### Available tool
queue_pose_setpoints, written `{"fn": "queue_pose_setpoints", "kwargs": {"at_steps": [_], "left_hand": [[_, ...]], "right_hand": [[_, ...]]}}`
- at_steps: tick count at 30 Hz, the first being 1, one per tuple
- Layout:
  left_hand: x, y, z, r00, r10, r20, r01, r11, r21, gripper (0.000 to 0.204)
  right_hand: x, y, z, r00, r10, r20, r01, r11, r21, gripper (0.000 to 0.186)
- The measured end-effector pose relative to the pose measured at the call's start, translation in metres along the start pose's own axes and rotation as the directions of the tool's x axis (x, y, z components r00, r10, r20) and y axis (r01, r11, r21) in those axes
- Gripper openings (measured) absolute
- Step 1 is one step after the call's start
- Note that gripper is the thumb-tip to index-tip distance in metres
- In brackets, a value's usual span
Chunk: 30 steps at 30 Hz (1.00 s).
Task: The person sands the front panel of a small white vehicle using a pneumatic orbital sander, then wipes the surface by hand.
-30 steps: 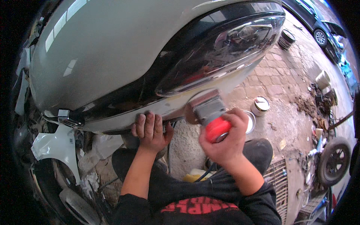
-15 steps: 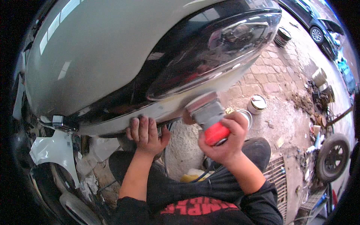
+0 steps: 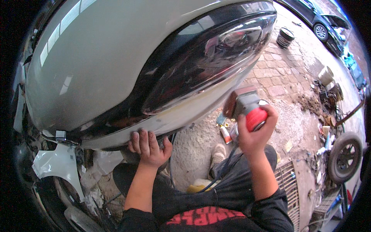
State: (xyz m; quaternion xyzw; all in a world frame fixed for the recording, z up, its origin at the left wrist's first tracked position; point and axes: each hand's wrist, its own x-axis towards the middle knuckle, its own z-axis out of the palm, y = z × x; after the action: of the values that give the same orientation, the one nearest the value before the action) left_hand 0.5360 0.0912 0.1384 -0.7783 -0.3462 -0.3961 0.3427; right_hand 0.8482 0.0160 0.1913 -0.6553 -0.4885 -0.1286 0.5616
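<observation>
A white car body (image 3: 89, 54) fills the upper left, with a dark trim band around its clear-covered headlight (image 3: 201, 73). Below them runs a pale, dull strip (image 3: 199, 94). My left hand (image 3: 148, 149) is open, fingertips resting on that strip toward its left end. My right hand (image 3: 259, 129) grips a red-and-grey sander (image 3: 247, 102) with a hose hanging from it, its pad at the right of the pale strip; whether it touches is unclear. Under the sander lie a small orange-and-white tube (image 3: 225, 134) and a bluish item (image 3: 221, 118).
A loose white fender (image 3: 52, 164) lies at left. On the right are a black bucket (image 3: 285, 38), a white bucket (image 3: 325, 77), a wheel (image 3: 344, 158), rubble (image 3: 309, 105) and a metal grate (image 3: 286, 185). A dark car (image 3: 320, 21) stands at the top right.
The sander in my right hand has moved right and up along the strip. My left hand has shifted slightly down and left in the picture, still against the car; the view has shifted too.
</observation>
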Motion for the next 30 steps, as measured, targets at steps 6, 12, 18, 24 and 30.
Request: {"fn": "queue_pose_setpoints", "kwargs": {"at_steps": [6,12,18,24,30], "left_hand": [[-0.005,-0.003,-0.002,1.0,0.012,0.014,-0.012,0.999,0.036,0.073],[0.005,0.01,0.005,0.999,0.022,0.031,-0.022,1.0,0.011,0.075],[0.004,0.021,0.009,0.994,-0.039,0.098,0.042,0.999,-0.028,0.075],[0.078,0.091,0.055,0.979,0.015,0.203,0.087,0.87,-0.484,0.072],[0.094,0.101,0.039,0.989,0.15,-0.006,-0.149,0.987,0.062,0.061]], "right_hand": [[-0.008,-0.031,0.01,0.983,-0.148,0.113,0.13,0.98,0.152,0.068],[0.017,0.022,-0.002,0.971,0.238,-0.035,-0.238,0.971,0.027,0.063],[-0.014,0.075,0.0,0.957,0.289,0.032,-0.288,0.957,-0.043,0.067],[-0.05,0.116,0.015,0.964,0.199,0.175,-0.219,0.97,0.102,0.074],[-0.053,0.124,0.013,0.967,0.132,0.219,-0.132,0.991,-0.014,0.073]]}}
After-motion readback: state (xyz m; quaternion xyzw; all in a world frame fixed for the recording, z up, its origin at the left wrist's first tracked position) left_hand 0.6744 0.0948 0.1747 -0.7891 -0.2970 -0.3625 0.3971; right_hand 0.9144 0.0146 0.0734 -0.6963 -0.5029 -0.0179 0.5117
